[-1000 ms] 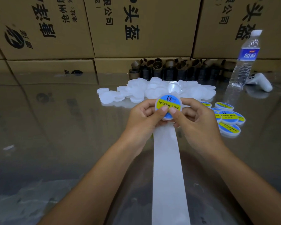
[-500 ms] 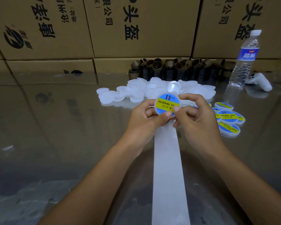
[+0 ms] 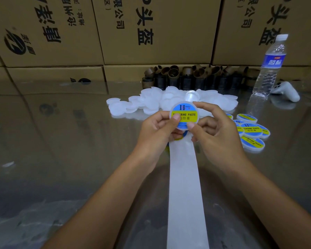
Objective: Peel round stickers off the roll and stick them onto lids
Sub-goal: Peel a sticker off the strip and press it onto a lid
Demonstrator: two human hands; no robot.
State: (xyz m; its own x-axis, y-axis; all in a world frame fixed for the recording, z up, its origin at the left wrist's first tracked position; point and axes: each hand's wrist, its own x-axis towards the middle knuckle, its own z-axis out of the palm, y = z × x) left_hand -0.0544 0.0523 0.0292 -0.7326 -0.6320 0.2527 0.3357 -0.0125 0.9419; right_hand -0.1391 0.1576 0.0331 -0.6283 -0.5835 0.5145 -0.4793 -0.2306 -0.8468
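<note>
Both hands hold up one white round lid that carries a blue and yellow "soldering paste" sticker. My left hand grips its left side, the thumb pressing on the sticker. My right hand pinches the right side between thumb and forefinger. Below the hands the white backing strip of the sticker roll runs toward me; a bit of blue and yellow sticker shows under the left fingers. A heap of bare white lids lies behind. Several stickered lids lie to the right.
A water bottle stands at the back right beside a white controller. A row of brown cardboard tubes lines the stacked cartons at the back. The tabletop is glossy and reflective.
The lid has risen slightly in both hands. My right forefinger has moved up to the lid's top right edge, and both thumbs have shifted on the sticker face.
</note>
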